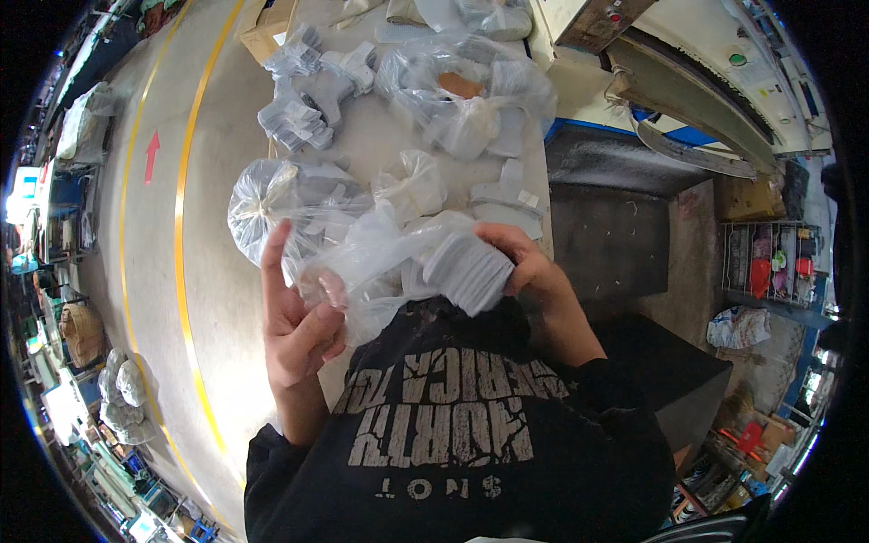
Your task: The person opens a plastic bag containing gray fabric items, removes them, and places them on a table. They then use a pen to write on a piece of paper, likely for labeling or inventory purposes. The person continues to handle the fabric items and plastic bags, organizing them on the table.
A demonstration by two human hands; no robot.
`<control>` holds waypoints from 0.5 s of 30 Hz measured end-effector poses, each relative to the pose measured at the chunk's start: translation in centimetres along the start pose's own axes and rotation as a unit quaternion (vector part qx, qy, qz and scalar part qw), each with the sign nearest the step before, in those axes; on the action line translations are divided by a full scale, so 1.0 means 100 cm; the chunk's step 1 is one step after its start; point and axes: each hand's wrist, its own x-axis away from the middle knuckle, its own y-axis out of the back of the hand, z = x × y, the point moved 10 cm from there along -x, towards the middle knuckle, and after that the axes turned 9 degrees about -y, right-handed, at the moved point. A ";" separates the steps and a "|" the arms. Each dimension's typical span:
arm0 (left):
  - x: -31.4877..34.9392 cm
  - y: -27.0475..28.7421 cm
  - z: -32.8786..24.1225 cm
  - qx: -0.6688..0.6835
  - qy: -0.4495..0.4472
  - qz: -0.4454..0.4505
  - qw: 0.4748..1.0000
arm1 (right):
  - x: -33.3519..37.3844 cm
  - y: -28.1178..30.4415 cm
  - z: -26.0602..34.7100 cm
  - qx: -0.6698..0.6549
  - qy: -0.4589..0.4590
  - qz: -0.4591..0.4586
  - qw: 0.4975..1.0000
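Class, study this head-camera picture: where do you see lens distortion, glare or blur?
Head view: the yellow floor lines bow strongly toward the black round rim; soft glare whitens the clear plastic bag between left hand and right hand; the grey stack looks slightly blurred; lighting is even, shadows faint.

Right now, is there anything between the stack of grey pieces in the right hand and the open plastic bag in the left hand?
Nothing visible. The right hand holds the grey stack right at the bag, which the left hand grips; the film already partly wraps the stack.
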 end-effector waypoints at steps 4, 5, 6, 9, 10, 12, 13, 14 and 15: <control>-0.004 0.003 -0.007 -0.116 -0.109 -0.002 0.987 | 0.014 -0.021 0.012 0.168 -0.093 0.084 0.978; -0.005 -0.001 -0.008 -0.157 -0.099 0.012 0.983 | 0.014 -0.021 0.009 0.151 -0.108 0.081 0.979; -0.004 -0.005 -0.010 -0.198 -0.089 0.025 0.976 | 0.014 -0.020 0.005 0.134 -0.123 0.078 0.980; 0.002 -0.012 -0.009 -0.227 -0.068 0.055 0.970 | 0.008 -0.006 -0.018 0.026 -0.154 0.041 0.987; 0.003 -0.015 -0.009 -0.224 -0.060 0.064 0.971 | 0.006 -0.002 -0.027 -0.024 -0.161 0.024 0.986; 0.000 -0.016 -0.003 -0.190 -0.075 0.069 0.977 | 0.001 -0.017 -0.008 -0.097 -0.144 -0.035 0.984; 0.000 -0.017 0.000 -0.172 -0.084 0.073 0.979 | -0.004 -0.025 -0.002 -0.131 -0.134 -0.065 0.980; -0.001 -0.018 0.004 -0.153 -0.070 0.060 0.984 | -0.010 -0.030 -0.004 -0.152 -0.092 -0.076 0.981; -0.001 -0.022 0.005 -0.134 -0.053 0.042 0.989 | -0.012 -0.039 -0.006 -0.154 -0.091 -0.092 0.980</control>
